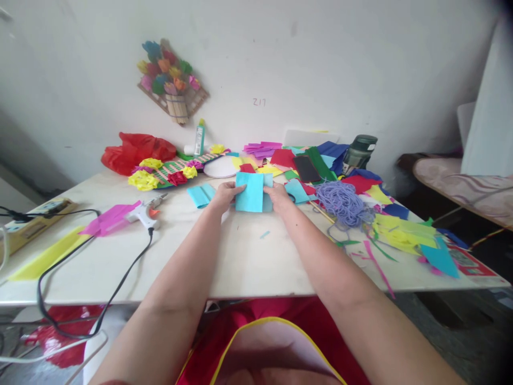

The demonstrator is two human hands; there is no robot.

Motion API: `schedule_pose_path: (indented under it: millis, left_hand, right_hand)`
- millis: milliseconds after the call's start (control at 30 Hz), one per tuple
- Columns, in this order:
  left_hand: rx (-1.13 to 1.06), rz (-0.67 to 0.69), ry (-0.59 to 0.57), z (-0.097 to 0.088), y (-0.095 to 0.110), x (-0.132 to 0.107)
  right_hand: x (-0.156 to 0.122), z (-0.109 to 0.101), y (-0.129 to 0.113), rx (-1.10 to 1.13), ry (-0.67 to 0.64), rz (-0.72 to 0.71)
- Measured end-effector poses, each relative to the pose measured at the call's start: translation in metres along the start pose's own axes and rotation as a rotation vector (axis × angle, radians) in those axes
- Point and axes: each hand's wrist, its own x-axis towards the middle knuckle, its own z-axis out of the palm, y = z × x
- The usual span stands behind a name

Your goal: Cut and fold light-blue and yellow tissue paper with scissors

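Both my hands hold a light blue sheet of paper [250,192] upright over the middle of the white table [248,262]. My left hand [225,195] pinches its left edge and my right hand [280,197] grips its right edge, fingers closed on it. Another light blue piece [200,194] lies flat just left of my left hand.
A white glue gun [145,213] with a black cord and a pink paper [108,219] lie at the left, beside a power strip [36,220]. Purple yarn [343,202], coloured paper scraps, a dark bottle [358,152], a glue bottle [199,138] and a red bag [134,151] sit further back.
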Motion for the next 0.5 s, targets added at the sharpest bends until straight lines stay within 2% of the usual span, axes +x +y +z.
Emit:
schedule_pose_path:
  millis: [133,267,400,500]
  left_hand:
    - [0.081,0.15,0.213,-0.009,0.003,0.008]
    - [0.12,0.3,0.487,-0.034,0.007,0.018]
    - [0.144,0.338,0.784,-0.06,0.007,0.021]
    - [0.11,0.346,0.871,-0.069,0.005,0.021]
  right_hand:
    - [-0.005,0.0,-0.005,0.03,-0.102,0.068]
    - [-0.015,0.0,-0.015,0.001,-0.189,0.107]
    - [-0.021,0.0,-0.022,-0.038,-0.144,0.106]
    - [-0.022,-0.001,-0.024,-0.054,-0.101,0.093]
